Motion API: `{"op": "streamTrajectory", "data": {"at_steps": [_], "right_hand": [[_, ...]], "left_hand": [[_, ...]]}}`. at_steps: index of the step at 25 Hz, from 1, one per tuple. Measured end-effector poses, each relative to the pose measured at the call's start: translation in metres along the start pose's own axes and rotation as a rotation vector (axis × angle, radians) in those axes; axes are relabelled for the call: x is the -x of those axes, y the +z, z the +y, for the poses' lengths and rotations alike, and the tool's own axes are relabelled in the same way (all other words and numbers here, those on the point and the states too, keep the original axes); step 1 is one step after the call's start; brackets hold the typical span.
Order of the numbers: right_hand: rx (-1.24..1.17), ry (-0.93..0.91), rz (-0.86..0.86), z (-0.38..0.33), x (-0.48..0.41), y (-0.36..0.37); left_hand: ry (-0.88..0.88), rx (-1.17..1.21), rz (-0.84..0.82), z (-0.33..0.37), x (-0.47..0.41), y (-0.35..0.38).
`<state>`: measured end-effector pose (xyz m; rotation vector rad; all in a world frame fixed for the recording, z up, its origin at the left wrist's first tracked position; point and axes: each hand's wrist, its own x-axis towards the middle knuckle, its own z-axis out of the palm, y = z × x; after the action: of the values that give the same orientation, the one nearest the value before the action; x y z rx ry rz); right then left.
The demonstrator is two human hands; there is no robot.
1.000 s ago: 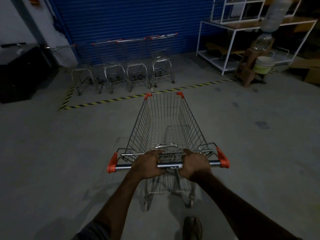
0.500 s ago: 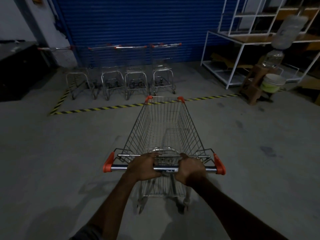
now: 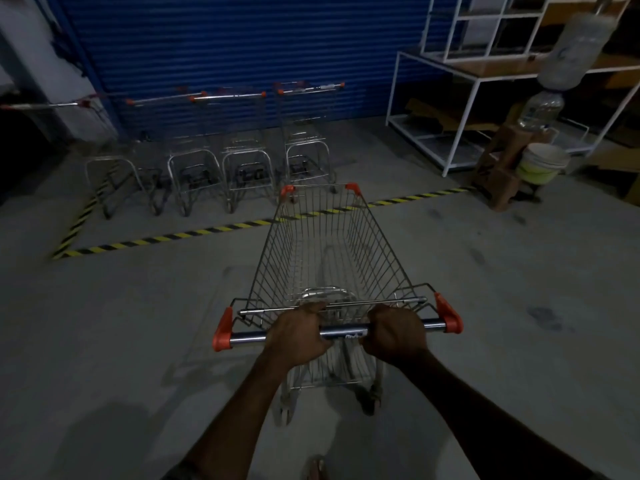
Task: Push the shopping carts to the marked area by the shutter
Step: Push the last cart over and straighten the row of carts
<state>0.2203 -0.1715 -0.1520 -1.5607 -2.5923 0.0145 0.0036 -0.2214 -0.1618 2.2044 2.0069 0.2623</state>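
One wire shopping cart (image 3: 329,258) is standing in the near middle of the concrete floor (image 3: 121,323), its nose pointing far toward the blue shutter (image 3: 242,46). It is showing a silver mesh basket with nothing visible inside, orange caps at its top corners and a metal handle bar (image 3: 341,331) at the near end. Its far rim is overlapping the yellow-and-black tape line (image 3: 214,232) in the view; whether the front wheels are crossing it I cannot tell. Beyond the tape, a row of parked carts (image 3: 242,161) is standing side by side against the shutter, the rightmost one sitting just ahead of the pushed cart's front. Open floor is lying to the left and right of the cart; at the far right a white shelf frame (image 3: 460,109), a brown stool (image 3: 502,161) carrying a large water bottle (image 3: 568,53) and a pale bucket (image 3: 542,162) are crowding the end of the tape. The left hand (image 3: 298,336) is wrapping the bar left of centre and the right hand (image 3: 394,332) right of centre, knuckles up, forearms reaching forward.
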Motion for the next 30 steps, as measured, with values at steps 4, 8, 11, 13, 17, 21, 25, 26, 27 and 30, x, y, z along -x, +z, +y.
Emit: {"op": "streamTrajectory", "data": {"at_steps": [4,8,11,13,17,21,25,26,27,30], "right_hand": [[0.037,0.077,-0.024,0.013,-0.074,-0.002],[0.069,0.087,-0.011,0.025,-0.146,0.010],[0.079,0.126,0.027,0.034,-0.201,0.018],[0.071,0.132,0.043,0.041,-0.237,0.023],[0.064,0.151,0.049,0.063,-0.313,0.027],[0.062,0.123,0.079,0.098,-0.393,0.038],[0.040,0.133,0.077,0.140,-0.472,0.042],[0.041,0.142,0.049,0.151,-0.492,0.040],[0.034,0.154,0.015,0.161,-0.511,0.038],[0.041,0.163,-0.062,0.189,-0.567,0.028]], "left_hand": [[0.004,0.016,-0.022,-0.032,-0.076,-0.001],[0.082,0.018,-0.016,-0.062,-0.149,-0.014],[0.128,0.032,0.005,-0.084,-0.204,-0.021],[0.156,0.030,0.010,-0.099,-0.241,-0.024],[0.206,0.056,0.030,-0.123,-0.324,-0.030],[0.193,0.042,0.036,-0.144,-0.416,-0.031],[0.197,0.052,-0.025,-0.152,-0.511,-0.036],[0.190,0.052,-0.046,-0.153,-0.535,-0.037],[0.186,0.051,-0.050,-0.152,-0.557,-0.038],[0.176,0.060,-0.044,-0.154,-0.623,-0.036]]}}
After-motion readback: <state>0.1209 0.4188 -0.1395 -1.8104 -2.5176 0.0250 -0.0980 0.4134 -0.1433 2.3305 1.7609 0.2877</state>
